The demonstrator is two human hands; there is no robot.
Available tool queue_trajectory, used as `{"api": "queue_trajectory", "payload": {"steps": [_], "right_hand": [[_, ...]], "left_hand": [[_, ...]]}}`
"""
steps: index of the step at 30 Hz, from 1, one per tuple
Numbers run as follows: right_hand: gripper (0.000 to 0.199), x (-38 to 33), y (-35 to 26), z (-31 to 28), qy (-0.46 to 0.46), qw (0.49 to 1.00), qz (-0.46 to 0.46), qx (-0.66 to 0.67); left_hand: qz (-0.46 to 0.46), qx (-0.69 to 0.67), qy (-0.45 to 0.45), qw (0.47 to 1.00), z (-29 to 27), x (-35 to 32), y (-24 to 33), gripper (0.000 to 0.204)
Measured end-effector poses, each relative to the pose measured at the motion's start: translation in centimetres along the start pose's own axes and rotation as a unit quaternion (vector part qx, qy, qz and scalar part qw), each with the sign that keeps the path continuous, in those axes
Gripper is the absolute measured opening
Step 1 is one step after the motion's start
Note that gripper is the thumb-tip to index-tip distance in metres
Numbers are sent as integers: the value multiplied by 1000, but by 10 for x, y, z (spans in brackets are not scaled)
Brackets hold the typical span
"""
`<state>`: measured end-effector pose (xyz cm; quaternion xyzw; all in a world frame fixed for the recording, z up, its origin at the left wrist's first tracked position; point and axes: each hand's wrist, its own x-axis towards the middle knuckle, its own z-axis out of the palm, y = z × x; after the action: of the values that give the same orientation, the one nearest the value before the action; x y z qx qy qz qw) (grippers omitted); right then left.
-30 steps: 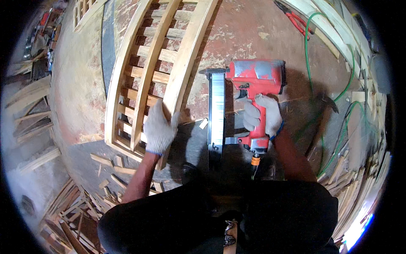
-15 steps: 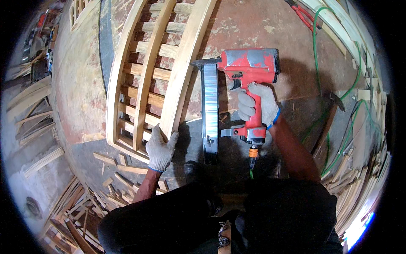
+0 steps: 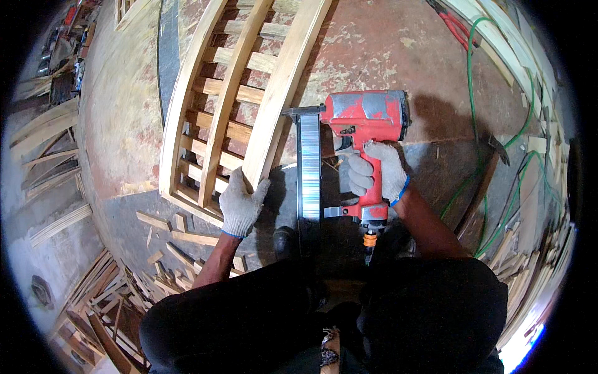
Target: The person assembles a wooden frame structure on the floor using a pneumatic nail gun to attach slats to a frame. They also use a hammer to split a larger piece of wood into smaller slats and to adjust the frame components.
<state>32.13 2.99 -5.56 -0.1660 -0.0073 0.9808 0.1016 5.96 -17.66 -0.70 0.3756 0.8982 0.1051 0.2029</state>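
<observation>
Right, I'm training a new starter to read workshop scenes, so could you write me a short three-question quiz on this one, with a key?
1. Multiple choice: which hand grips the red-and-grey nail gun? (a) left (b) right (c) both
2. True or false: in this view, the slatted frame of pale wood lies to the left of the nail gun's red-and-grey body.
3. Fill in the blank: the thin, looping hose at the right of the view is coloured ____.

Key:
1. b: the off-white-gloved right hand is wrapped around its handle.
2. True.
3. Green.
</observation>
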Motion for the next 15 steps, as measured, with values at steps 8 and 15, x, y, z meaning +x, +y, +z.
{"api": "queue_trajectory", "payload": {"steps": [8, 15], "right_hand": [[44, -5, 11, -1, 2, 1000, -11, -12], [35, -5, 7, 14, 3, 1000, 14, -5]], "left_hand": [[-20, -5, -31, 999, -2, 2, 3, 58], [25, 20, 14, 999, 7, 1, -9, 64]]}}
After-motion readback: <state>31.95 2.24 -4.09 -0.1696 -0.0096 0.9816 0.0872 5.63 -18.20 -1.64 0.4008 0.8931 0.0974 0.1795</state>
